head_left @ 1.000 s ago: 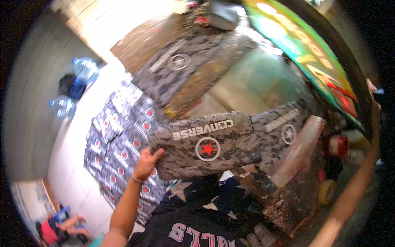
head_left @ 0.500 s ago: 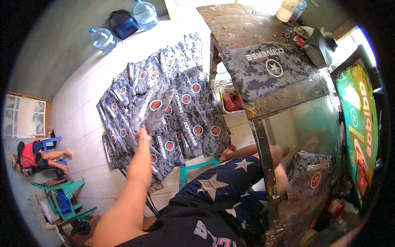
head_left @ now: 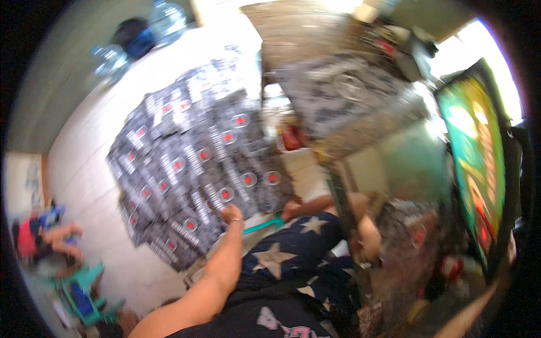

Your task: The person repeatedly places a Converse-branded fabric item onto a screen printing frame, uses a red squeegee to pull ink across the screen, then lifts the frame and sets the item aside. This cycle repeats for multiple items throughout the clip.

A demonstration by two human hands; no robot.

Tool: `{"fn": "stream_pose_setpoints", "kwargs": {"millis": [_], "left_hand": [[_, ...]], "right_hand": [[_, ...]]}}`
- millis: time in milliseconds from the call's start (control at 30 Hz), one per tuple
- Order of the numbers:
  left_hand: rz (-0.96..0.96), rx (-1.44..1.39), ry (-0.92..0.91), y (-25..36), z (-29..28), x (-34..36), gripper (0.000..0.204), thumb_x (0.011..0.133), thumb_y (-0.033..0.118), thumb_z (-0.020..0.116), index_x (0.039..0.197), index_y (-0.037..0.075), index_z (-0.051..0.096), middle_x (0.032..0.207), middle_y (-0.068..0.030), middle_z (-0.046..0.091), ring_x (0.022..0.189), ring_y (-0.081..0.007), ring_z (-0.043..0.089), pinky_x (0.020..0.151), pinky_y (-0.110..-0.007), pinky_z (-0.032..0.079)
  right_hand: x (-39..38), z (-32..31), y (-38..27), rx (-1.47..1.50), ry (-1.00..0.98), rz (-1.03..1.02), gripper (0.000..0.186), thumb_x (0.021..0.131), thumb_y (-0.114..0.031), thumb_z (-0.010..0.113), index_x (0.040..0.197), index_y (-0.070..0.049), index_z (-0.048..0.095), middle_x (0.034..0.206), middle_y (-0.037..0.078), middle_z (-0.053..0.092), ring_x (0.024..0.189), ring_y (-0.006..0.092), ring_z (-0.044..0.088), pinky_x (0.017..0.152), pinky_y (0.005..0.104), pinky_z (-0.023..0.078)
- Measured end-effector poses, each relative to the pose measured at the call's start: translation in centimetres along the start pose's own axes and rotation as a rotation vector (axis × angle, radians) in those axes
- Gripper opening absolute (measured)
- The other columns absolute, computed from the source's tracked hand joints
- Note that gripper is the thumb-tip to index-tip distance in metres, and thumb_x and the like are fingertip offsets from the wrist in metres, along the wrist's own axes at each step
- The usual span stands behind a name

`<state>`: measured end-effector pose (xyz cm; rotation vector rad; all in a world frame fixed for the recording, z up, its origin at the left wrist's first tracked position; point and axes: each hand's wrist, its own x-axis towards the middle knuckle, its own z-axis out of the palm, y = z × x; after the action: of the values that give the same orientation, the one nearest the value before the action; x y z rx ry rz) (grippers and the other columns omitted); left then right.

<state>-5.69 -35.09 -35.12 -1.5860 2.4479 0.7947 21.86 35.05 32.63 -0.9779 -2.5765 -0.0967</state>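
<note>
My left hand (head_left: 230, 214), with a band at its wrist, reaches over the near edge of the spread of grey camouflage fabric pieces (head_left: 194, 169) on the floor. These pieces carry white lettering and red stars in circles. Motion blurs the fingers, so whether they hold a piece is unclear. At the lower right my right forearm (head_left: 473, 311) stretches up toward the framed printing screen (head_left: 473, 169), which stands tilted with a green and yellow mesh. My right hand (head_left: 510, 250) shows only as a blurred patch beside the frame. Another camouflage piece (head_left: 315, 107) lies on the worktable (head_left: 293, 36).
Beneath the table's edge sits a tray (head_left: 293, 143) with red contents. Large water bottles (head_left: 168, 22) and a dark backpack (head_left: 135, 38) stand by the back wall. A person in red (head_left: 31, 239) sits at the far left, near a green plastic stool (head_left: 84, 293).
My left hand has moved right and nearer to me; the piece it held up no longer hangs from it. My right forearm has come further into view. The whole view has shifted and blurred.
</note>
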Motion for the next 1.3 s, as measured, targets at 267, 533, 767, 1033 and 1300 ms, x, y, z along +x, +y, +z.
{"fn": "stream_pose_setpoints", "kwargs": {"millis": [267, 533, 767, 1033, 1300], "left_hand": [[1.757, -0.507, -1.032, 21.1, -16.4, -29.8, 0.025, 0.093, 0.001, 0.061, 0.117, 0.001, 0.068, 0.102, -0.0126, 0.065, 0.092, -0.0289, 0.062, 0.088, -0.036, 0.051], [2.458, 0.12, -1.019, 23.5, -12.6, -45.4, 0.053, 0.086, 0.006, 0.064, 0.138, 0.009, 0.058, 0.128, -0.0145, 0.056, 0.121, -0.0337, 0.05, 0.105, -0.046, 0.038], [2.668, 0.403, -1.102, 25.7, -9.4, -40.4, 0.068, 0.095, 0.035, 0.068, 0.153, 0.008, 0.045, 0.161, -0.0109, 0.042, 0.152, -0.0282, 0.034, 0.127, -0.047, 0.018], [2.699, 0.459, -1.096, 26.1, -8.8, -41.5, 0.073, 0.095, 0.039, 0.067, 0.156, 0.007, 0.041, 0.163, -0.0105, 0.04, 0.153, -0.0268, 0.032, 0.129, -0.047, 0.014], [2.717, 0.494, -1.12, 26.4, -8.7, -41.2, 0.072, 0.097, 0.038, 0.063, 0.157, 0.007, 0.039, 0.165, -0.0106, 0.037, 0.154, -0.0269, 0.03, 0.129, -0.047, 0.014]], "right_hand": [[-1.2, 2.0, -4.6, -0.012, 0.148, -0.149, 0.057, 0.101, -0.054, 0.048, 0.116, -0.007, 0.076, 0.109, 0.019, 0.073, 0.105, 0.0316, 0.069, 0.1, 0.0368, 0.049], [-0.9, 0.6, -10.1, 0.035, 0.174, 0.043, 0.055, 0.097, -0.051, 0.056, 0.094, 0.003, 0.069, 0.082, 0.022, 0.066, 0.077, 0.0348, 0.064, 0.079, 0.0426, 0.051], [1.5, 0.2, -8.4, -0.372, 0.154, -0.114, 0.043, 0.106, -0.042, 0.043, 0.121, -0.012, 0.07, 0.115, 0.032, 0.066, 0.107, 0.0465, 0.066, 0.098, 0.0501, 0.05], [1.1, -0.7, -8.9, -0.146, 0.156, -0.032, 0.052, 0.103, -0.048, 0.044, 0.126, -0.008, 0.068, 0.117, 0.036, 0.065, 0.112, 0.0474, 0.064, 0.101, 0.0483, 0.047], [1.1, -0.5, -9.4, -0.097, 0.176, -0.06, 0.065, 0.1, -0.052, 0.047, 0.116, 0.007, 0.069, 0.125, 0.038, 0.061, 0.118, 0.0485, 0.061, 0.104, 0.0464, 0.045]]}}
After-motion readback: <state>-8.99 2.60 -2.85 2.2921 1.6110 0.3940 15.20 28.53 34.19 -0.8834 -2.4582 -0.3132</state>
